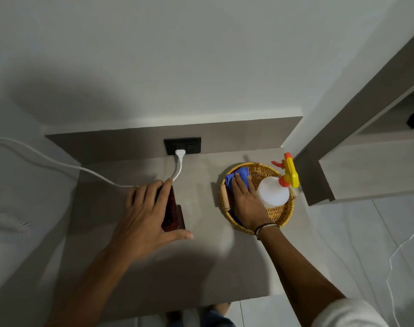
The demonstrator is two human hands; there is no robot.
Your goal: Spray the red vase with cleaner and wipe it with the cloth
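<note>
The dark red vase (171,213) stands on the grey bedside table (135,274), left of centre. My left hand (147,215) wraps over it from the left, fingers across its top and thumb stretched out at its base. The blue cloth (240,177) lies in the left half of a round wicker basket (280,217). My right hand (247,204) lies on the cloth with its fingers pressed on the fabric and its thumb hidden. The white spray bottle (273,192), with a yellow and orange trigger head, stands in the basket just right of that hand.
A black wall socket (191,145) sits behind the vase. A white plug and cable (178,166) run from it past my left fingers and off to the left. A bed lies at the left, a grey wooden frame at the right, and tiled floor below.
</note>
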